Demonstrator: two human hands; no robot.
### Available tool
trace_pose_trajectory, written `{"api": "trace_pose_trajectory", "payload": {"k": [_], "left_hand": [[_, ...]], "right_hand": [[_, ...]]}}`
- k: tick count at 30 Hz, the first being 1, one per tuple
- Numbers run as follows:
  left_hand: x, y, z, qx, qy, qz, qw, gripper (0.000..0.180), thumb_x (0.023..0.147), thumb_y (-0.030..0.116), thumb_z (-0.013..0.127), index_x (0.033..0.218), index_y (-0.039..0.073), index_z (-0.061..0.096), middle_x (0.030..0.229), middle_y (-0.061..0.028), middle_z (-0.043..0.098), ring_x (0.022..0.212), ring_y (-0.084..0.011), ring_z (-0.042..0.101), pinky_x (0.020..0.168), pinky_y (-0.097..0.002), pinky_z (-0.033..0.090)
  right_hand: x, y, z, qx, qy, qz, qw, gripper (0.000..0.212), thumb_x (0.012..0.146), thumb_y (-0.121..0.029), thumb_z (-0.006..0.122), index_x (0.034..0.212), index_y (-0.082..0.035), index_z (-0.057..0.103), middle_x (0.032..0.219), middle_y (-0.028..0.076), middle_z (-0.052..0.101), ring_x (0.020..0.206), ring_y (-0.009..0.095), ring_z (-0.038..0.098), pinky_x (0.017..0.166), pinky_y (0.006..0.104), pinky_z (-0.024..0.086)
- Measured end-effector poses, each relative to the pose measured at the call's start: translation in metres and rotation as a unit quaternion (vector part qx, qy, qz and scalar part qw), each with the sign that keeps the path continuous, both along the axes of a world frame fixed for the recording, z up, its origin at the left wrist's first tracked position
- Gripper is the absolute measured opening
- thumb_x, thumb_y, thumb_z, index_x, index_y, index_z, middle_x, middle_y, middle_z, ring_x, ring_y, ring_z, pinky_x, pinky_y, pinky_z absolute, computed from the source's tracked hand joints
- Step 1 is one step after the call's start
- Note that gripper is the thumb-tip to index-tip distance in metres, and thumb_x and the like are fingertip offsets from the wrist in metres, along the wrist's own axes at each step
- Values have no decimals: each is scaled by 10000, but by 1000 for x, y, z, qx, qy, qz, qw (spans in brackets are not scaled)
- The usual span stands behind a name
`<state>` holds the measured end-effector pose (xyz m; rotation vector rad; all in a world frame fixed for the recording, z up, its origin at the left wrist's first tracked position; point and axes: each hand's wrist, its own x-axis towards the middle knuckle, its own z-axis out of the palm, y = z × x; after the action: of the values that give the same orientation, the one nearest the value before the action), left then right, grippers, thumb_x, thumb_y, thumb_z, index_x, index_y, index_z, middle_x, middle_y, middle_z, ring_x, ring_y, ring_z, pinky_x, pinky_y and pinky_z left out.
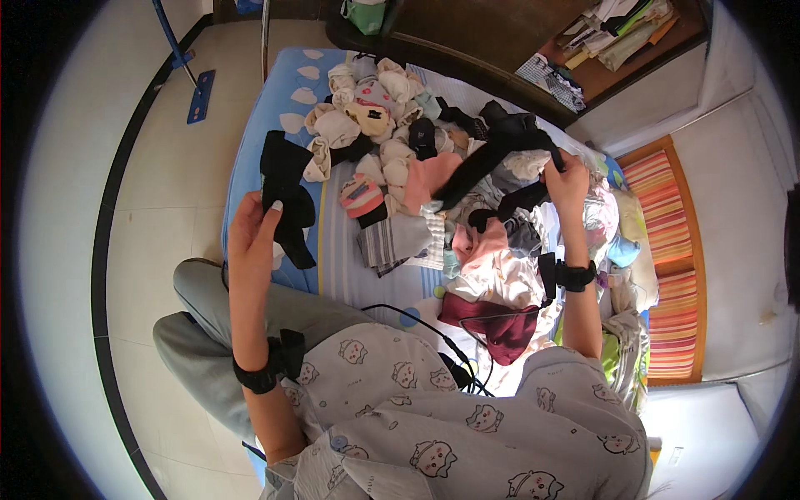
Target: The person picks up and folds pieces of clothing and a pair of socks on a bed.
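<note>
My left hand [252, 227] pinches a black sock [286, 162] between thumb and fingers, holding it up near the bed's left side; its ends hang above and below the grip. Across the pile, my right hand [568, 185] is closed on the end of a long black cloth piece [483, 167], perhaps a stocking, which stretches left over the clothes. Between the hands lie several rolled sock bundles [336, 129], a pink cloth [429, 179], a pink-and-black bundle [362, 196] and a folded grey striped garment [396, 242].
The heap covers much of the bed [333, 242]. A maroon cloth [500, 329] and black cables [433, 327] lie near my lap. Behind is a dark wooden cabinet [467, 50] with stuffed shelves. A blue-handled mop [200, 96] stands on the tiled floor at left.
</note>
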<state>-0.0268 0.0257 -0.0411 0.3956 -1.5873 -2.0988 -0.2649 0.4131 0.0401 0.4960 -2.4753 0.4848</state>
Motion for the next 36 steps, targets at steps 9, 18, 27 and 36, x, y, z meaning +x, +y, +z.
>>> {"api": "trace_pose_trajectory", "payload": {"k": [9, 18, 27, 36], "left_hand": [[1, -2, 2, 5, 6, 1, 1000, 180, 904, 37, 532, 1075, -17, 518, 998, -39, 595, 940, -85, 540, 859, -211, 406], [2, -9, -4, -10, 6, -26, 1000, 166, 905, 61, 546, 1058, -2, 526, 966, -20, 588, 900, -67, 529, 821, -191, 400], [8, -8, 6, -21, -60, -11, 998, 355, 886, 119, 603, 1187, -40, 503, 1093, -69, 574, 1034, -131, 525, 934, -251, 378], [10, -6, 1, -10, -31, 40, 999, 185, 893, 59, 575, 1055, -5, 512, 884, 7, 535, 831, -45, 481, 739, -178, 378]], "right_hand": [[19, -20, 43, -353, -385, 134, 842, 330, 794, -54, 604, 1123, -26, 592, 770, -15, 577, 590, 61, 487, 548, 196, 374], [29, -36, 28, -115, -206, 81, 968, 249, 857, -187, 611, 1062, -46, 614, 778, 42, 658, 680, 115, 622, 633, 250, 449], [22, -43, 23, -232, -113, 59, 964, 197, 930, -227, 507, 922, -30, 506, 645, 77, 615, 471, 129, 551, 470, 259, 410], [54, -79, 52, -447, -230, 237, 831, 114, 909, -166, 474, 935, -57, 495, 706, 86, 579, 620, 137, 572, 516, 241, 405]]}}
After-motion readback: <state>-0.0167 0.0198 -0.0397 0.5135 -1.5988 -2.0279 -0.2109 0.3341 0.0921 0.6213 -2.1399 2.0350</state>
